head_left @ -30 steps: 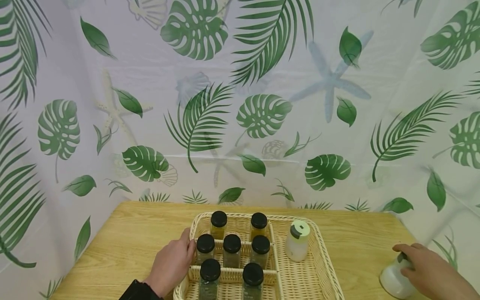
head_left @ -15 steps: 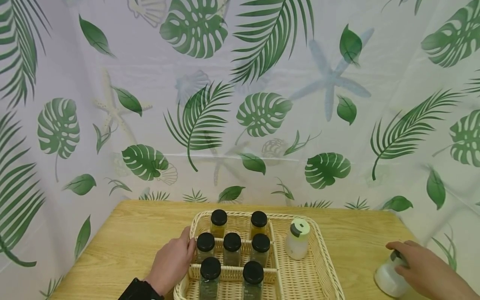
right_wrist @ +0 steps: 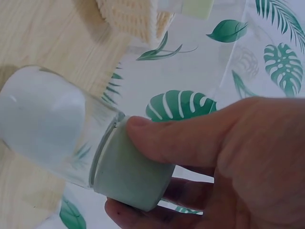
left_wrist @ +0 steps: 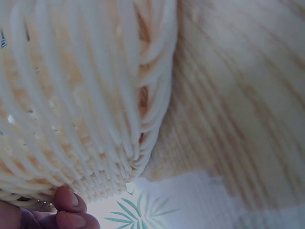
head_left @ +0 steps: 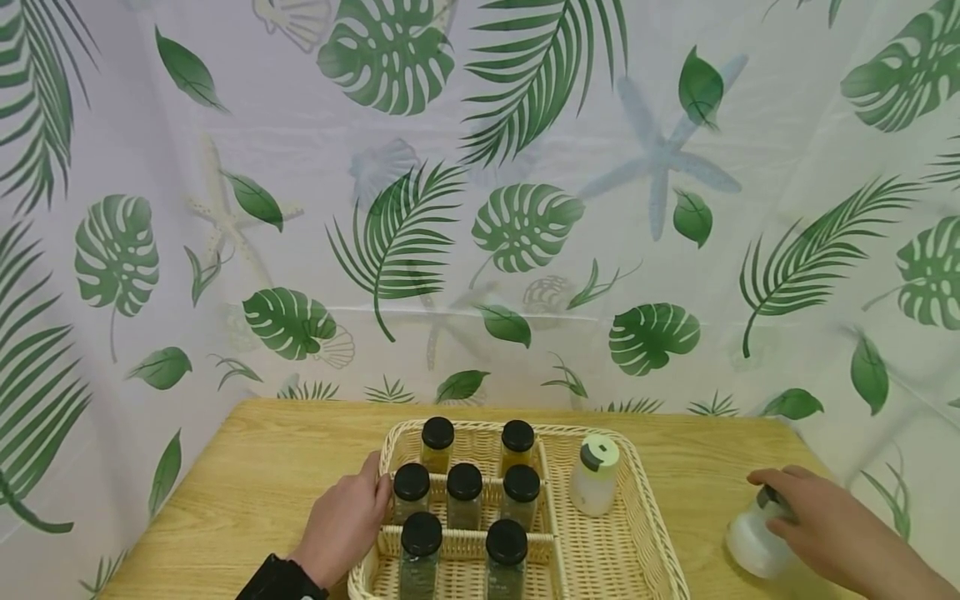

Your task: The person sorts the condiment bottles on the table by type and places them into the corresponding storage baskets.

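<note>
My left hand (head_left: 341,527) grips the left rim of a wicker basket (head_left: 651,518); in the left wrist view curled fingertips (left_wrist: 71,200) show by its woven wall. At the far right of the head view, my right hand (head_left: 832,518) holds a glass jar (head_left: 753,546) by its top, low over the table. Up close in the right wrist view, thumb and fingers pinch the jar's pale green lid (right_wrist: 131,171), and white contents fill its far end. A similar jar with a pale green lid (head_left: 595,479) stands in the basket's right compartment.
Several black-capped glass spice jars (head_left: 464,492) stand in the basket's divided left side. The wooden table (head_left: 225,492) ends at the back against a white leaf-print sheet (head_left: 480,250). Table surface separates the basket from the held jar.
My right hand has moved left with the jar, closer to the basket. The left hand stays on the basket rim, and the basket has not moved.
</note>
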{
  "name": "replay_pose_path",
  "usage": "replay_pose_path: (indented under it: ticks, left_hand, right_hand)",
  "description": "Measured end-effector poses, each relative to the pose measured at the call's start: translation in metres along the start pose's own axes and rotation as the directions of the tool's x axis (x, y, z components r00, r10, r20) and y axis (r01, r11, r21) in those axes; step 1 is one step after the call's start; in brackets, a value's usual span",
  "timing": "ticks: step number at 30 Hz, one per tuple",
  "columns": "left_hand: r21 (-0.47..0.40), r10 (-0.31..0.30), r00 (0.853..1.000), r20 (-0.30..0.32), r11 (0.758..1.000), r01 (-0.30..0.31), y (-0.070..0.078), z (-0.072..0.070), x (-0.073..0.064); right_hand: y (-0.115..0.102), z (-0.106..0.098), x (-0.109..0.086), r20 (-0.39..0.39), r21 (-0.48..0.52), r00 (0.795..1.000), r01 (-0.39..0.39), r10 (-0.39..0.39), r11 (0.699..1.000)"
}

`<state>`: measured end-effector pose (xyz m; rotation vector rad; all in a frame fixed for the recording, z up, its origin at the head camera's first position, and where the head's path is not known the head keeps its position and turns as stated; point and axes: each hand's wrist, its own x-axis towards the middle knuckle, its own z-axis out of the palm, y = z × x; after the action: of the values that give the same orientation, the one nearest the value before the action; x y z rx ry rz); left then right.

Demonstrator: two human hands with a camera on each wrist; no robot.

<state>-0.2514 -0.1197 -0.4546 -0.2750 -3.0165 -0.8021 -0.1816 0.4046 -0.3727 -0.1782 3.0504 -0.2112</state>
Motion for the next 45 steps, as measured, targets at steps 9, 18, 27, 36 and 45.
replay_pose_path:
  ticks: [9, 18, 27, 36, 45]
  left_hand:
    - [0.001, 0.013, 0.999, -0.043, 1.0, -0.013, 0.0, -0.001, -0.001]
    - [0.004, 0.013, 0.999, -0.034, 1.0, -0.013, 0.0, 0.001, -0.001]
    - [0.013, 0.025, 0.999, -0.038, 1.0, -0.024, 0.001, 0.003, -0.001]
    - [0.019, 0.027, 0.999, -0.047, 0.999, -0.026, 0.0, 0.006, -0.002]
    - [0.025, 0.032, 0.998, -0.057, 0.999, -0.03, -0.001, 0.009, -0.002]
  right_hand:
    - [-0.018, -0.015, 0.005, -0.052, -0.002, 0.997, 0.061, -0.061, 0.998]
    - [-0.036, -0.024, -0.003, -0.107, -0.032, 0.987, 0.117, -0.12, 0.993]
    - [-0.056, -0.032, -0.009, -0.143, -0.041, 0.977, 0.153, -0.157, 0.987]
    - [-0.082, -0.038, -0.014, -0.158, -0.035, 0.969, 0.186, -0.19, 0.982]
    - [-0.108, -0.043, -0.015, -0.19, -0.048, 0.946, 0.26, -0.264, 0.964]
